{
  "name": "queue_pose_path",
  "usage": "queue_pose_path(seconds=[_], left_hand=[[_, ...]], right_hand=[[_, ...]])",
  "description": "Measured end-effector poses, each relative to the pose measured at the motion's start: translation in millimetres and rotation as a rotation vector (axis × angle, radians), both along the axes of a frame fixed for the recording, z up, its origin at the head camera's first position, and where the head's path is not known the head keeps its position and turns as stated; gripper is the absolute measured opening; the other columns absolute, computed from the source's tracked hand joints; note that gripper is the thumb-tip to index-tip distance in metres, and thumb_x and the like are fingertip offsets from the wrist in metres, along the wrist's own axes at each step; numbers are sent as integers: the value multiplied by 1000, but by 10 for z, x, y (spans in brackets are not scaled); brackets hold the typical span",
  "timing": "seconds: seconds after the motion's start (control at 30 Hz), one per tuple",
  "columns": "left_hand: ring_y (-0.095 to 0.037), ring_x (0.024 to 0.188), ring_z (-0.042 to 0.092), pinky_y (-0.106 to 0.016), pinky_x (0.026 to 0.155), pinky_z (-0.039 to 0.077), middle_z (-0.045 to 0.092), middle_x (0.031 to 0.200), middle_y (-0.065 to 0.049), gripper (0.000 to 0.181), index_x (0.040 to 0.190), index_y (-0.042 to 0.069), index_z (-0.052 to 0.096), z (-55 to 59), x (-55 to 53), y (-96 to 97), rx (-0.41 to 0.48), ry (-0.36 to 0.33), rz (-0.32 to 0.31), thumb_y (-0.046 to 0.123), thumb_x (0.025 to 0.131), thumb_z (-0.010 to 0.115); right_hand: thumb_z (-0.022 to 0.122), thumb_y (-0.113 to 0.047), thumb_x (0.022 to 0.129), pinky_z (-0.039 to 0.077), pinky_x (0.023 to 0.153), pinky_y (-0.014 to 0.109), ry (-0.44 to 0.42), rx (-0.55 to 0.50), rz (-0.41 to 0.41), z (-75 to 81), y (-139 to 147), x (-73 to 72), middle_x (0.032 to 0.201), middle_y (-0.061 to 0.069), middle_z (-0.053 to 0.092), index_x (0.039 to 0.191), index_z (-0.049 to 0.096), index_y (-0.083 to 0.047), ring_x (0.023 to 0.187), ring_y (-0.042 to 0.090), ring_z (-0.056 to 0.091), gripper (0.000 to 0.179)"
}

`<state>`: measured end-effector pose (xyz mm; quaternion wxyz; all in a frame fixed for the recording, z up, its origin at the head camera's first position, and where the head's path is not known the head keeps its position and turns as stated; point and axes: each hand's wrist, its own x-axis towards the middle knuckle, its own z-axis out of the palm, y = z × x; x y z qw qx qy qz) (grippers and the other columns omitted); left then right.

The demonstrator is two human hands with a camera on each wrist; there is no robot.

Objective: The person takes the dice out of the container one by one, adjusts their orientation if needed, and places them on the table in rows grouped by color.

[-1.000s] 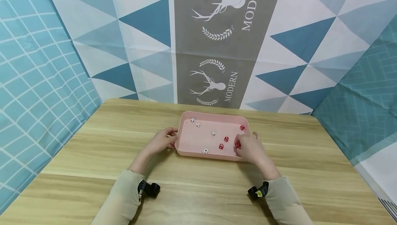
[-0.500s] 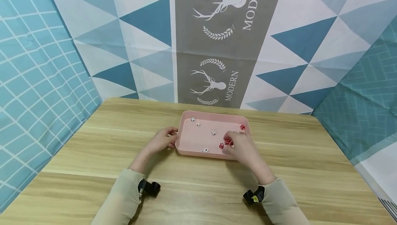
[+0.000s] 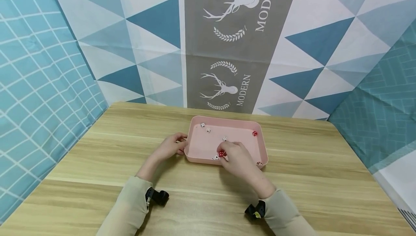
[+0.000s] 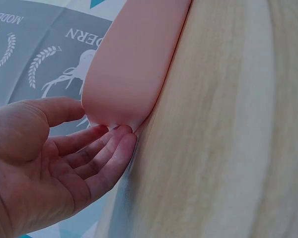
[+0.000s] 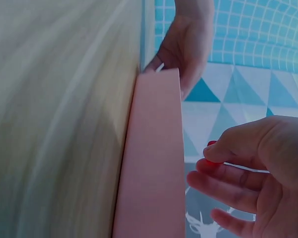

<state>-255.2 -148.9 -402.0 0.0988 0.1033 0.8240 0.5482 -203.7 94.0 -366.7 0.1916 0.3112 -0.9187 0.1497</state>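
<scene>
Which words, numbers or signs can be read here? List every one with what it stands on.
"MODERN": sideways on the grey wall panel, beside the lower deer print.
"MODER": higher on that panel, cut off by the head view's top edge.
The left wrist view repeats the word upside down.
Pips on the dice: too small to read surely.

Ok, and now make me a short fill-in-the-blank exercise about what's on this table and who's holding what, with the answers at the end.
1. The right hand pinches a ____ die.
2. The left hand touches the ____ end of the pink tray.
3. Near the tray's far left corner lie two ____ dice.
4. The word printed on the gray backdrop panel is ____.

Missing words: red; left; white; MODERN.
</scene>
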Motion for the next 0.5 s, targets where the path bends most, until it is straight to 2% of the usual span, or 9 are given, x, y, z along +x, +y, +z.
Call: queue_pose_path(seconds=[0.23,0.5], left_hand=[[-19,75,55,-31,65,50,48,101,-20,36,117,-6,42,-14,-12,-8,5,-1,-7,10,86,47],[-18,70,56,-32,64,50,48,100,-22,35,116,-9,41,4,13,-16,13,8,-28,8,86,46]], right_hand=[[62,-12,69,39,78,32,-42,34,21,3,-139,71,81,-7,58,90,55,-15,70,5,51,22],[63,-15,69,39,75,31,-25,53,55,-33,-271,140,72,-10,54,81,56,-18,66,4,49,14]])
